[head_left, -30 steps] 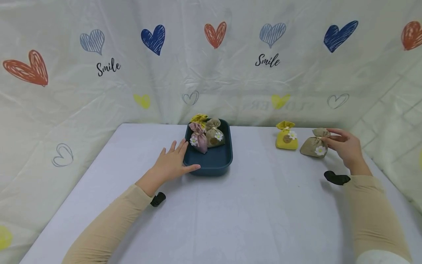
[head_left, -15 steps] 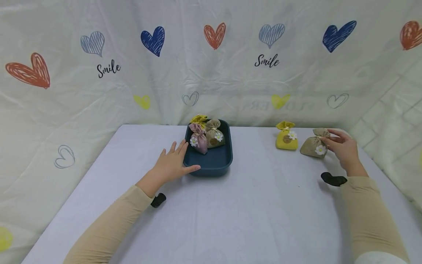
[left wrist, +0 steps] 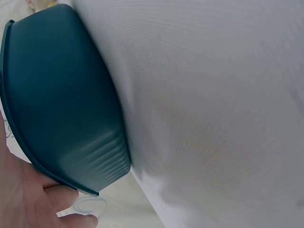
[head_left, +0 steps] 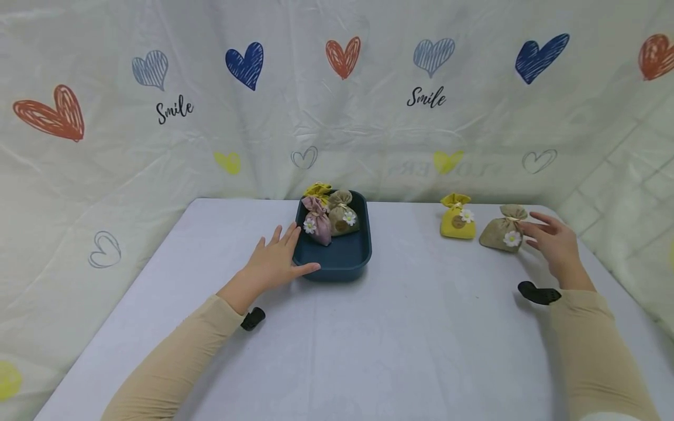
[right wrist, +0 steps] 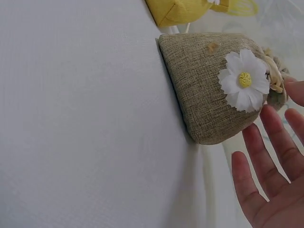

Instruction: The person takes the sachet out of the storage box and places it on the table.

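Burlap pouch (head_left: 494,235) sits on the white desk (head_left: 405,333) at the far right, its tied neck leaning toward the right hand (head_left: 559,242) and a white daisy (head_left: 512,238) on its front; of the two hands, that one is loosely open, fingers parted, thumb and fingertips at the pouch's neck and side without closing round it; whether every tip touches the cloth, I cannot tell. Just left of this pouch stands a yellow pouch (head_left: 457,227), also with a daisy; well apart to the left is a dark teal tray (head_left: 334,273), which has a pink pouch (head_left: 319,228), a tan pouch (head_left: 344,225) and another yellow one toward its far end; the left hand (head_left: 271,262) is spread flat-fingered at the tray's left rim, thumb by the near left corner, gripping nothing. Behind the desk hangs a pale backdrop (head_left: 368,126) printed with hearts; both arms wear beige sleeves (head_left: 176,354).
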{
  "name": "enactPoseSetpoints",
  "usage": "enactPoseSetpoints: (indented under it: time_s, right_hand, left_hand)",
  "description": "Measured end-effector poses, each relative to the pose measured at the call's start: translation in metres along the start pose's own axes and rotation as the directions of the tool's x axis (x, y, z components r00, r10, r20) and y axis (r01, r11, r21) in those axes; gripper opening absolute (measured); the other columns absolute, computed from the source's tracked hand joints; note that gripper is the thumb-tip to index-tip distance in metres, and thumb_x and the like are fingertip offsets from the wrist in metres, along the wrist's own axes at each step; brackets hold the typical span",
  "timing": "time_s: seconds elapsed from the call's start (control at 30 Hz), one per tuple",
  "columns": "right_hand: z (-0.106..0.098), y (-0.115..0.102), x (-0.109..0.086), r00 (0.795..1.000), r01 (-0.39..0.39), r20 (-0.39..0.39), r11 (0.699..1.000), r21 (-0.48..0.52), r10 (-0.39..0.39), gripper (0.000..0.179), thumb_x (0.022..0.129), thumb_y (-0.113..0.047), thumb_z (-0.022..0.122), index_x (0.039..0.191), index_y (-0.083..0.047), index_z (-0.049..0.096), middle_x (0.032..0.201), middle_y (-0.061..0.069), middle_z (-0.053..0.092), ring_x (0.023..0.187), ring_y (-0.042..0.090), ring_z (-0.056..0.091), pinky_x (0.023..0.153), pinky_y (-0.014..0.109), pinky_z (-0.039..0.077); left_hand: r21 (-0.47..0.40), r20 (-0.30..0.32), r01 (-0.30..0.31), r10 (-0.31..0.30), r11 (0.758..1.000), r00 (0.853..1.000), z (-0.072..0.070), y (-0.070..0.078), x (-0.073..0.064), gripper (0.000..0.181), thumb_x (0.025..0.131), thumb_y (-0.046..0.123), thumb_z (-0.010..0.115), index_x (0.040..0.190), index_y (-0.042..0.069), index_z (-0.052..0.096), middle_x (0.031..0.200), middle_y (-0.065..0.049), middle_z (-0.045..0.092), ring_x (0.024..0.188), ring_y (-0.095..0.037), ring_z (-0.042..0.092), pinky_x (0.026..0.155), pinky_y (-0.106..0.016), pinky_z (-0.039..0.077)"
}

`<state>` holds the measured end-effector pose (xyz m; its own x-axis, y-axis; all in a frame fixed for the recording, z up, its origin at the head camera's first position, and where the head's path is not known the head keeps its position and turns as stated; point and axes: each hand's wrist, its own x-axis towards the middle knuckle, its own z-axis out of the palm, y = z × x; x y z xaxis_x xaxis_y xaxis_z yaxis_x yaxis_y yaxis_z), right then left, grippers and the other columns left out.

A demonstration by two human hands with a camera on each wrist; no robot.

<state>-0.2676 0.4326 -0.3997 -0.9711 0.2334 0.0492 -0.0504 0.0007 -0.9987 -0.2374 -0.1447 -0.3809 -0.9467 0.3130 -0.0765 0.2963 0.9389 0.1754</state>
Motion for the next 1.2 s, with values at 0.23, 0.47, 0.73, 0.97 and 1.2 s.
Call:
enactPoseSetpoints:
  time_s: [0.23,0.47,0.73,0.97,1.2]
  right_hand:
    - [-0.006,-0.007,-0.005,1.0,0.005,0.0,0.992,-0.127,-0.005,0.013,0.102,-0.021,0.065,0.107,-0.034,0.063,0.086,-0.025,0.07,0.078,-0.008,0.067,0.066,0.011,0.053]
    - [-0.009,-0.015,-0.01,0.999,0.035,0.021,0.994,-0.106,-0.033,0.019,0.104,-0.016,0.061,0.102,-0.034,0.068,0.086,-0.022,0.072,0.077,-0.005,0.069,0.066,0.012,0.054]
    - [-0.007,-0.03,-0.022,0.998,0.057,0.046,0.991,-0.118,-0.052,0.013,0.104,-0.019,0.061,0.109,-0.03,0.067,0.092,-0.022,0.072,0.082,-0.006,0.068,0.07,0.011,0.053]
    - [0.0,-0.04,-0.026,0.995,0.077,0.075,0.994,-0.083,-0.071,0.013,0.103,-0.019,0.063,0.111,-0.027,0.069,0.095,-0.019,0.073,0.084,-0.003,0.07,0.071,0.012,0.054]
    - [0.004,-0.043,-0.027,0.984,0.125,0.132,0.992,-0.028,-0.121,0.016,0.103,-0.013,0.064,0.11,-0.023,0.074,0.097,-0.015,0.074,0.085,0.0,0.071,0.072,0.013,0.054]
  left_hand:
    - [-0.005,0.009,0.001,-0.001,1.0,1.0,0.0,0.0,0.001,0.11,0.091,0.079,0.051,0.166,0.008,0.013,0.171,-0.01,0.008,0.155,-0.039,0.007,0.118,-0.068,0.013]
    - [-0.004,0.01,0.002,-0.002,1.0,1.0,0.0,0.0,0.001,0.11,0.091,0.079,0.05,0.165,0.007,0.013,0.171,-0.011,0.008,0.155,-0.04,0.007,0.118,-0.068,0.013]
    - [0.007,0.004,0.0,0.0,1.0,1.0,0.001,0.0,0.001,0.11,0.091,0.079,0.05,0.165,0.007,0.013,0.171,-0.011,0.009,0.155,-0.04,0.007,0.118,-0.068,0.013]
    - [0.009,0.001,0.0,0.0,1.0,1.0,0.002,-0.002,0.002,0.111,0.091,0.081,0.048,0.166,0.007,0.013,0.171,-0.011,0.009,0.155,-0.04,0.007,0.118,-0.068,0.013]
    - [-0.001,-0.003,-0.008,0.008,1.0,1.0,0.002,-0.002,0.002,0.111,0.091,0.08,0.049,0.165,0.006,0.012,0.171,-0.012,0.009,0.155,-0.04,0.007,0.117,-0.069,0.013]
